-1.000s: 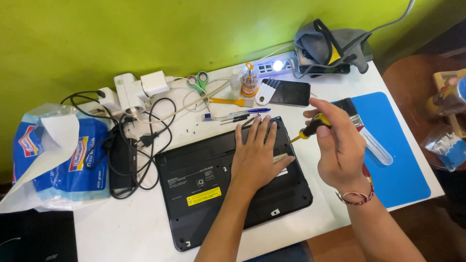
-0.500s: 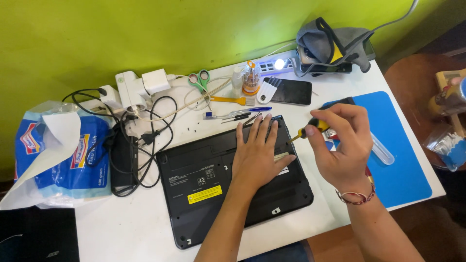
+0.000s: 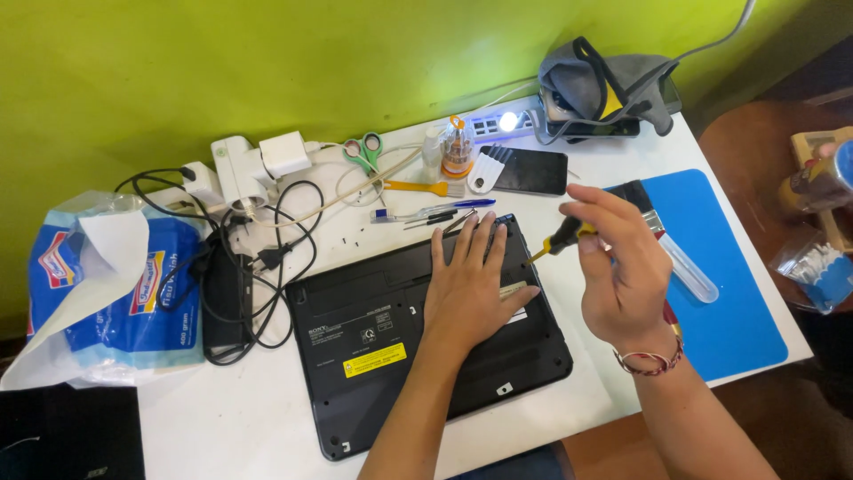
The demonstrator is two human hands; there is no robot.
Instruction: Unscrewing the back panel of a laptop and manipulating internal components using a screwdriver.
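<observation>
Right hand (image 3: 622,276) pinches screwdriver (image 3: 558,242), tip seemingly pointing down-left toward laptop (image 3: 373,347); left hand (image 3: 471,284) spread flat.

Far along the white table (image 3: 267,427) lie green-handled scissors (image 3: 362,149), a black phone (image 3: 530,171) and, at left, tangled black cables (image 3: 258,258).

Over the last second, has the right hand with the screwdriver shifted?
Yes. The right hand dropped toward the blue mat half a second ago and has risen back, the screwdriver beside the laptop edge.
</observation>
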